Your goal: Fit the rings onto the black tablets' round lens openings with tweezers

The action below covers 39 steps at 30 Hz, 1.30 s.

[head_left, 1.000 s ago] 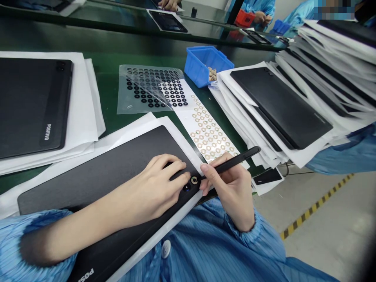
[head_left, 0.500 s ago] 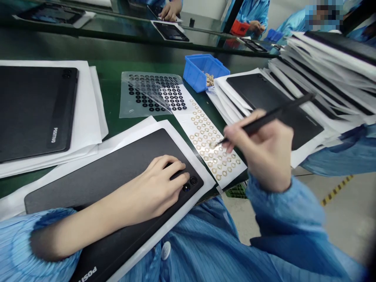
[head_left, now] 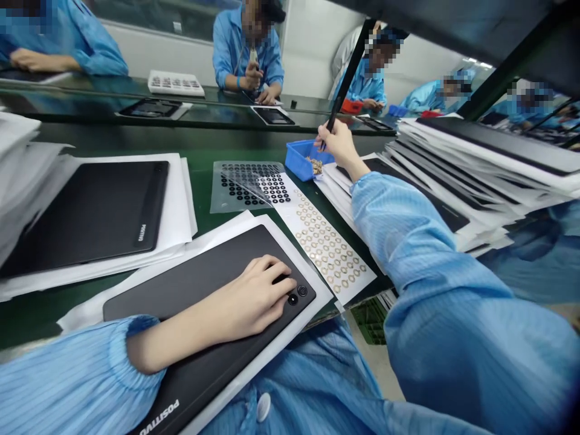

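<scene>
A dark grey tablet (head_left: 199,284) lies back up on white sheets at the table's near edge. My left hand (head_left: 254,296) rests on it with curled fingers pressing beside its two camera lenses (head_left: 296,295). My right hand (head_left: 338,142) is stretched far out, closed on a black pen-like tool (head_left: 334,115), its tip over the small blue bin (head_left: 307,158) of tiny parts. Between them lie a white sheet of gold rings (head_left: 328,244) and a clear sheet of black rings (head_left: 256,181).
Another tablet (head_left: 90,211) lies on white sheets at the left. A tall stack of tablets and sheets (head_left: 475,169) fills the right side. Several people in blue coats work across a raised shelf (head_left: 181,115) at the back.
My right hand left the tablet's lens, passed over the gold ring sheet, and now reaches out to the blue bin. The view has tilted up. My left hand stayed put.
</scene>
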Motion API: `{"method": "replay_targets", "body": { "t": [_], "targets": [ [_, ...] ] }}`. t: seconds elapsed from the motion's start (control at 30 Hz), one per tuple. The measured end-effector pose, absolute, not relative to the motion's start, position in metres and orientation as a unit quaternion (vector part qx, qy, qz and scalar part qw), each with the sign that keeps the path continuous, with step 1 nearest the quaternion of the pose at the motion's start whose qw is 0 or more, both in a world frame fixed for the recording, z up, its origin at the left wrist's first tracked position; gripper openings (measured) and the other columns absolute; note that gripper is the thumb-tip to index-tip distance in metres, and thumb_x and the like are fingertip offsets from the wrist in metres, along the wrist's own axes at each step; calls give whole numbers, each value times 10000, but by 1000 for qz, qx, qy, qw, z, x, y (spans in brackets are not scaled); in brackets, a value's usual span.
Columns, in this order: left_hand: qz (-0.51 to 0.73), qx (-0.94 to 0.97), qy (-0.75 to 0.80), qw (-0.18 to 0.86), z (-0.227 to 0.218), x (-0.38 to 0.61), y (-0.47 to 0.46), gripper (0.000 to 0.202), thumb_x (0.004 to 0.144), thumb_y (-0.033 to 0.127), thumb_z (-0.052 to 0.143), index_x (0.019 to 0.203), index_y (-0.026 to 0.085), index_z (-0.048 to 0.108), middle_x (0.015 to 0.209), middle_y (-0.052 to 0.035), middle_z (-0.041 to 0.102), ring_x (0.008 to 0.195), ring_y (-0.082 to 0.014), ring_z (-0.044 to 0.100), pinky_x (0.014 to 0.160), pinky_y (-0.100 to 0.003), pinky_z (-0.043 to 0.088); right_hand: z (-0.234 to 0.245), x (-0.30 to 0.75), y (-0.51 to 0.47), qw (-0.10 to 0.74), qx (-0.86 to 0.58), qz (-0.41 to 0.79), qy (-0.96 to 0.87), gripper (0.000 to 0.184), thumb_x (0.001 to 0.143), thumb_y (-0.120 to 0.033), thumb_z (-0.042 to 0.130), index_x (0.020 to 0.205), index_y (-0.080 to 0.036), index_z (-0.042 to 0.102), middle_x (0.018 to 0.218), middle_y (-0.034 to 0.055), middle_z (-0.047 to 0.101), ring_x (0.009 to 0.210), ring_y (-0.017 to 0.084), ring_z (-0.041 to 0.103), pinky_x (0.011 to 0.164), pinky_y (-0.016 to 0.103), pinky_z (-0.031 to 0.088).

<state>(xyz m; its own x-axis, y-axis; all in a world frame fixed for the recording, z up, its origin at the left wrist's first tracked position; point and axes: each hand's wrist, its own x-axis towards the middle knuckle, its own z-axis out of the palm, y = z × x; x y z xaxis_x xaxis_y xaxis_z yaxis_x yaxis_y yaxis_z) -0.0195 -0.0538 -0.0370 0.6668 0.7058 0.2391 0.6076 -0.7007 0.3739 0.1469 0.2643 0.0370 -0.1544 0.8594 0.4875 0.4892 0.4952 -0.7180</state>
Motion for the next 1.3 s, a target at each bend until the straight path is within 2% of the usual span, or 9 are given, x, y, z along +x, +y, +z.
{"method": "replay_targets", "body": {
  "t": [0.2, 0.37, 0.57, 0.63, 0.8, 0.97, 1.1, 1.2, 1.3],
  "targets": [
    [187, 903, 366, 128, -35, -19, -54, 271, 926, 127, 415, 1127, 117, 597, 1135, -126, 566, 1079, -252, 461, 941, -427, 451, 31, 143, 267, 481, -427, 242, -726, 182, 928, -247, 492, 779, -169, 561, 666, 0, 615, 622, 89, 603, 654, 223, 495],
    [190, 902, 366, 127, -35, -20, -56, 269, 927, 128, 415, 1131, 126, 589, 1139, -121, 563, 1077, -244, 460, 946, -410, 444, 29, 140, 270, 480, -430, 232, -728, 270, 928, -348, 500, 751, -154, 561, 620, 17, 623, 636, 121, 617, 692, 260, 488],
    [186, 898, 371, 145, -35, -19, -55, 263, 921, 139, 429, 1131, 138, 587, 1124, -119, 561, 1073, -243, 458, 953, -386, 433, 29, 136, 276, 446, -474, 228, -724, 346, 970, -348, 427, 744, -126, 566, 562, 15, 579, 535, 133, 598, 635, 296, 507],
    [185, 896, 374, 150, -35, -19, -56, 266, 919, 139, 428, 1132, 139, 587, 1125, -115, 559, 1073, -242, 458, 956, -379, 429, 29, 137, 279, 432, -488, 218, -727, 322, 955, -339, 483, 757, -109, 591, 602, 10, 589, 570, 121, 595, 650, 291, 518],
    [189, 894, 377, 152, -34, -19, -56, 264, 914, 147, 436, 1127, 138, 591, 1109, -107, 565, 1061, -234, 464, 944, -357, 432, 34, 137, 281, 408, -509, 196, -732, 236, 923, -330, 564, 1023, -120, 604, 903, 29, 634, 719, 108, 615, 633, 266, 537],
    [191, 891, 381, 156, -33, -19, -58, 261, 903, 145, 458, 1122, 149, 599, 1101, -97, 575, 1053, -223, 472, 952, -338, 426, 38, 118, 253, 396, -463, 153, -778, 184, 853, -282, 621, 758, -131, 575, 643, -25, 552, 584, 100, 512, 586, 243, 426],
    [212, 886, 382, 157, -32, -23, -52, 252, 889, 153, 474, 1097, 156, 616, 1092, -103, 589, 1051, -223, 482, 946, -338, 419, 20, 88, 204, 313, -358, 163, -864, 236, 750, -292, 684, 620, -152, 545, 563, -43, 509, 573, 102, 477, 569, 230, 345],
    [301, 819, 456, 172, -32, -36, -35, 173, 836, 160, 506, 938, 171, 645, 985, -86, 610, 980, -217, 509, 912, -343, 415, 0, 76, 171, 229, -281, 177, -915, 164, 723, -271, 707, 674, -145, 614, 578, -46, 553, 560, 93, 500, 564, 212, 348],
    [373, 718, 559, 180, -31, -59, -11, 126, 829, 195, 487, 785, 170, 603, 796, -42, 586, 805, -185, 526, 781, -311, 433, -18, 74, 155, 171, -227, 166, -944, 80, 702, -179, 729, 735, -136, 671, 612, -35, 591, 600, 96, 551, 610, 204, 395]
  ]
}}
